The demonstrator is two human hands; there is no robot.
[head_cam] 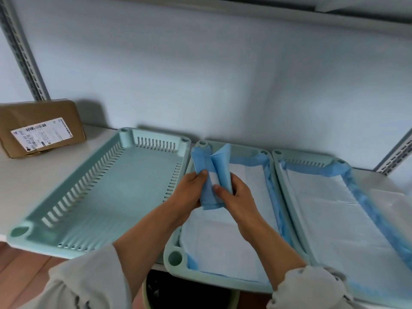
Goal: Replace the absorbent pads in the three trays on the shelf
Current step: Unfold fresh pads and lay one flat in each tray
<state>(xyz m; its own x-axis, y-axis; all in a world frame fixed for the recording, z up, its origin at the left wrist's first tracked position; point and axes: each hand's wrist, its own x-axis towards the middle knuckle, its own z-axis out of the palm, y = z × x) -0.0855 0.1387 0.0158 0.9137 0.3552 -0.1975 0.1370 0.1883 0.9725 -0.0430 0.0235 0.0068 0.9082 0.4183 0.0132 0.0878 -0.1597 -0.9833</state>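
Hands are gripping a folded pad point(210, 184) above the middle tray point(268, 175): left hand point(189, 192), right hand point(236, 201). Its long axis runs twelve-to-six; the empty tray point(66, 248) is lying at nine o'clock, nearer the left hand.

Only one thing carries print: a white shipping label point(42, 136) stuck on the front face of the brown cardboard box point(41, 127), which stands on the shelf point(29, 175) well to the left of the left hand point(189, 190) and farther back. The label bears barcodes along its top and left edges, rows of small dark type and a few larger characters down one side, but all of it is too small and blurred to read; no word, number or brand can be made out. Nothing near the hands shows any writing.
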